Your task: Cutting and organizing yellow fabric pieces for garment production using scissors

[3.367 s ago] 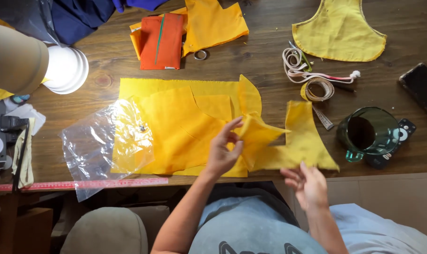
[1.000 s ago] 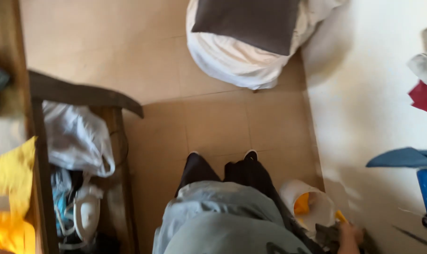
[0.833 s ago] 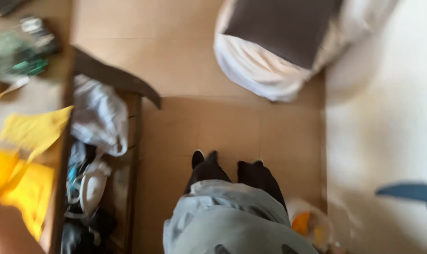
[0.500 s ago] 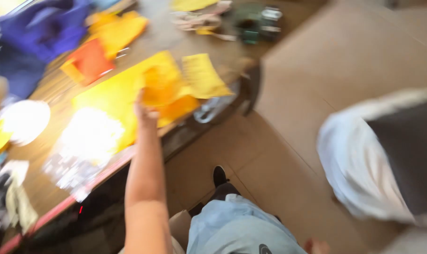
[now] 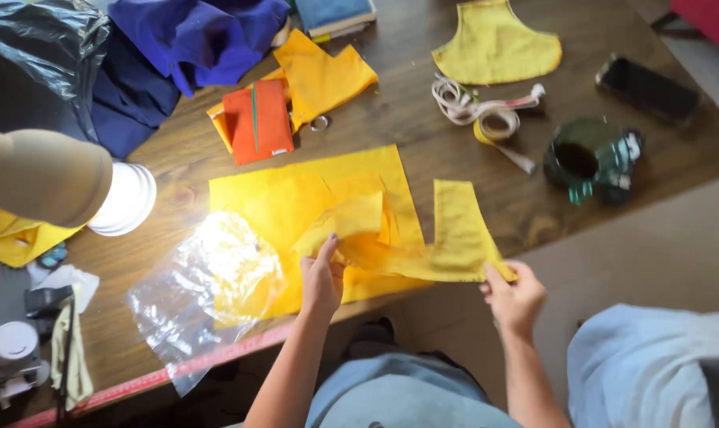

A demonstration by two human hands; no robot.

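My left hand [image 5: 322, 277] pinches one end of a cut yellow fabric piece [image 5: 446, 238] near the table's front edge. The other end, a lower corner hanging over the edge, is gripped by my right hand [image 5: 514, 295]. The piece lies partly over a larger yellow fabric sheet [image 5: 296, 198] spread flat on the wooden table [image 5: 423, 127]. A clear plastic bag [image 5: 201, 293] overlaps the sheet's left side.
An orange pouch [image 5: 256, 120] on yellow cloth, blue cloth [image 5: 193, 36], a yellow bib-shaped piece [image 5: 495, 43], a coiled tape measure [image 5: 486, 115], a dark green tape dispenser [image 5: 593, 158], a phone [image 5: 647, 87], a lit lamp [image 5: 50, 178] and a sewing machine [image 5: 11, 349] at left.
The view swung from the floor and a bag beside the chair back to the table. Both hands now hold the cut yellow piece at the front edge.
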